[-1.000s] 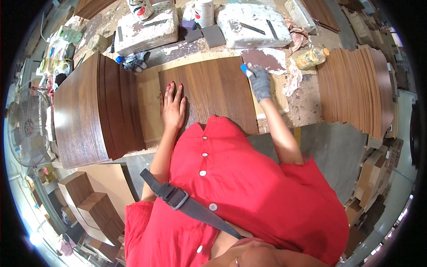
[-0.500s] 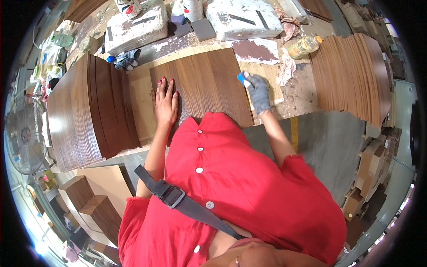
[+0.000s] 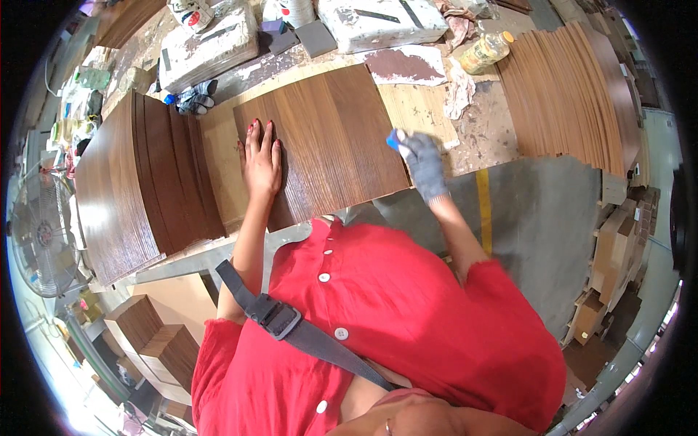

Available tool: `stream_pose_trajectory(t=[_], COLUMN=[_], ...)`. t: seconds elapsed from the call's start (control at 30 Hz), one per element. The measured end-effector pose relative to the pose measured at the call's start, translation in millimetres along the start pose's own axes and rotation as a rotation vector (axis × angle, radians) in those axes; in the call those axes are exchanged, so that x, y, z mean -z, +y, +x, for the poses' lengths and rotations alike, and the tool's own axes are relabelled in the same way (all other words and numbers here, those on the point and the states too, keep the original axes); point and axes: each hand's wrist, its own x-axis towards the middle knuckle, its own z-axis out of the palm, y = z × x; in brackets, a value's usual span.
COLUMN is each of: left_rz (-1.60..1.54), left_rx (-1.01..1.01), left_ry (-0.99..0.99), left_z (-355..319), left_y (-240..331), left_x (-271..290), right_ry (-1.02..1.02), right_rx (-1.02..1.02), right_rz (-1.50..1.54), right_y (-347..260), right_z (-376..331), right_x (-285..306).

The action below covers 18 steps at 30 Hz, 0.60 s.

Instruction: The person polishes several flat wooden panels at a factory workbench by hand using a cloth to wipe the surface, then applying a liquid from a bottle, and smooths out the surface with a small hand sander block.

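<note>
Down along the right edge of the brown wood-grain panel (image 3: 320, 131), nearer the body, the person's gloved right hand (image 3: 424, 163) has moved since the earlier frame. In the head view, its grip is closed around a small blue block (image 3: 395, 139), which sits at that edge. The left hand (image 3: 261, 168) lies flat, fingers slightly spread and holding nothing, on the panel's left side. The panel lies on the counter (image 3: 498, 123), partly over a pale board (image 3: 411, 107), between dark stacked panels (image 3: 116, 189) and a taller-looking stack (image 3: 567, 102) at right. To work this edge well, the block should probably stay square to it, with light, even pressure easing off near the corners, while the bare palm steadies the panel against sliding.
</note>
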Motion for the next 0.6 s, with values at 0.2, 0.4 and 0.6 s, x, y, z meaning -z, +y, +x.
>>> stream_pose_trajectory(t=[0.2,0.4,0.6], left_rz=[0.006,0.047,0.016], left_rx=[0.002,-0.029,-0.025], left_ry=[0.034,0.017,0.056], left_z=[-1,2,-4], left_y=[1,-1,-2], left_x=[-1,-10,-6], right_ry=[0.001,0.102,0.022], right_rx=[-0.061,-0.009,-0.057], right_rz=[-0.068,-0.008,-0.037], right_y=[-11,0,-3], right_z=[-45,-40,-111], right_x=[21,9,34])
